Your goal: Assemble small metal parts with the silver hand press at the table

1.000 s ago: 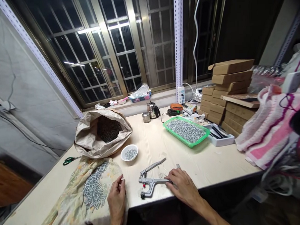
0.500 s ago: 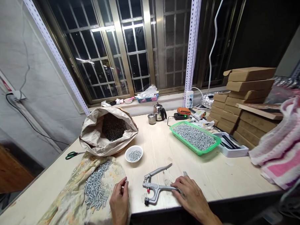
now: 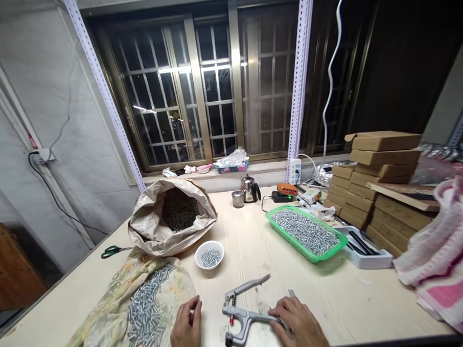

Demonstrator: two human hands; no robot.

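Hand pliers [image 3: 247, 318] lie on the table [image 3: 242, 234] between the two hands, handles apart. Right hand [image 3: 297, 324]: fingers curled over the end of the lower handle. Left hand [image 3: 186, 329]: thumb and forefinger tips together beside the cloth [image 3: 110, 306]; whether they pinch anything is too small to tell. Loose metal pins [image 3: 145, 310] lie on the cloth. Beyond: white bowl [image 3: 197, 260] and green tray [image 3: 314, 258], both holding metal pieces; open paper bag [image 3: 147, 233] behind the cloth.

Left hand [image 3: 186, 329] pinched at fingertips, right hand [image 3: 298, 324] curled palm-down
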